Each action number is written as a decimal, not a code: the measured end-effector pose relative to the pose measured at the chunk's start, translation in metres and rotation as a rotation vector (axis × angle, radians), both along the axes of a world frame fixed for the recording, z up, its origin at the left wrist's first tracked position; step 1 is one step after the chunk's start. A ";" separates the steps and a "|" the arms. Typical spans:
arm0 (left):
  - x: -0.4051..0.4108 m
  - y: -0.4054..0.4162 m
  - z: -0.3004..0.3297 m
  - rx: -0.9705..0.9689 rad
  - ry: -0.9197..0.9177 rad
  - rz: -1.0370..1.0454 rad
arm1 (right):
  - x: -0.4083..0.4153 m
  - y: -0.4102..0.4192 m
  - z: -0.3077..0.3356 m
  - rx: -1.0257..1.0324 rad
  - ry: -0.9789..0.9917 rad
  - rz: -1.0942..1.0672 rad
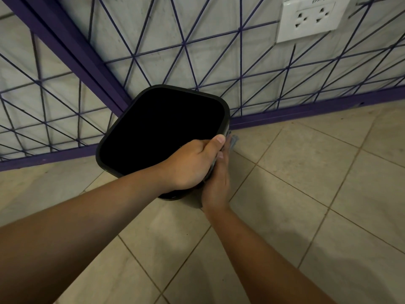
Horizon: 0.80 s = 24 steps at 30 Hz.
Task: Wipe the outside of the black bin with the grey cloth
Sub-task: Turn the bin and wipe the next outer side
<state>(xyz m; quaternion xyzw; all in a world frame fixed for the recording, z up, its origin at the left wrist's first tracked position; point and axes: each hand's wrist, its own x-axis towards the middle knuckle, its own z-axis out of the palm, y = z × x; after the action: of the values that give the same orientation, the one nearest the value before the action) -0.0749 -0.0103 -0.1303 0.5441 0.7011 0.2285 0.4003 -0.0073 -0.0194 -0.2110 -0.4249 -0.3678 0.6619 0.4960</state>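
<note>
A black bin point(122, 128) with a rounded square mouth stands on the tiled floor in the corner, seen from above. My left hand point(192, 163) grips its near right rim, thumb along the rim's top. My right hand point(217, 185) lies flat against the bin's right outer wall with straight fingers, pressing the grey cloth point(233, 140) onto it. Only a small blue-grey edge of the cloth shows beyond the fingertips; the rest is hidden under the hand.
Purple wire-grid panels point(184, 47) with purple frames stand against the concrete wall behind and left of the bin. A white double wall socket point(311, 18) sits at the upper right. Beige floor tiles point(306, 172) stretch to the right and toward me.
</note>
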 end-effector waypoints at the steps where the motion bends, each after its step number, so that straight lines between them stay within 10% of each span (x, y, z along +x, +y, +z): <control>1: 0.000 0.000 0.000 -0.003 -0.004 0.004 | 0.000 0.004 0.000 -0.028 0.001 -0.014; 24: 0.005 -0.003 0.007 -0.015 -0.059 0.022 | -0.002 -0.011 -0.005 0.045 0.045 0.067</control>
<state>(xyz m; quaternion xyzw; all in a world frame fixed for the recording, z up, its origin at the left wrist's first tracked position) -0.0699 -0.0133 -0.1233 0.5265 0.6966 0.2434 0.4223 -0.0088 -0.0300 -0.2160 -0.3863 -0.3852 0.6791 0.4911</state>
